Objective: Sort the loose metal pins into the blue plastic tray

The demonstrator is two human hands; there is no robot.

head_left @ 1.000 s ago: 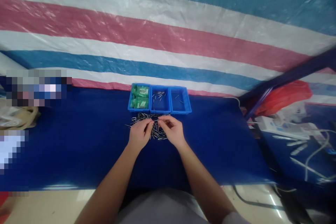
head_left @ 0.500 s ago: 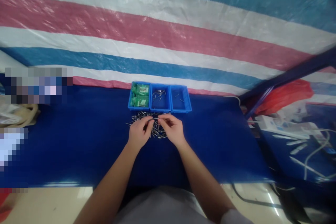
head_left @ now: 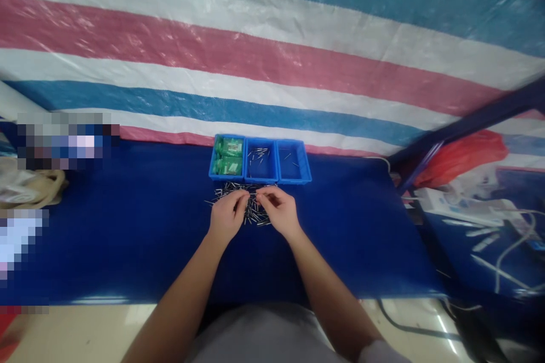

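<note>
Over a pile of thin, dark and silvery metal rods point(head_left: 255, 215), my left hand point(head_left: 225, 216) and my right hand point(head_left: 281, 211) face each other with their fingertips close together. Both pinch a slim metal rod point(head_left: 252, 193) that spans the small gap between them; its exact kind is too small to make out. Just beyond the pile stand three joined blue bins. Green packets point(head_left: 230, 147) fill the left bin point(head_left: 212, 169). Several thin rods lie in the middle bin point(head_left: 261, 178), and a few are in the right bin point(head_left: 304, 161).
A blue table surface point(head_left: 140, 227) spreads to both sides. Behind it hangs a striped plastic sheet point(head_left: 272, 62). On the right are a dark metal post point(head_left: 419, 167), a red bag point(head_left: 468, 156), a white power strip point(head_left: 457, 210) and cables. A beige basket point(head_left: 53, 187) stands at the left.
The view has shifted slightly. Both hands stay over the pile in nearly the same pinch, with the rod between them.
</note>
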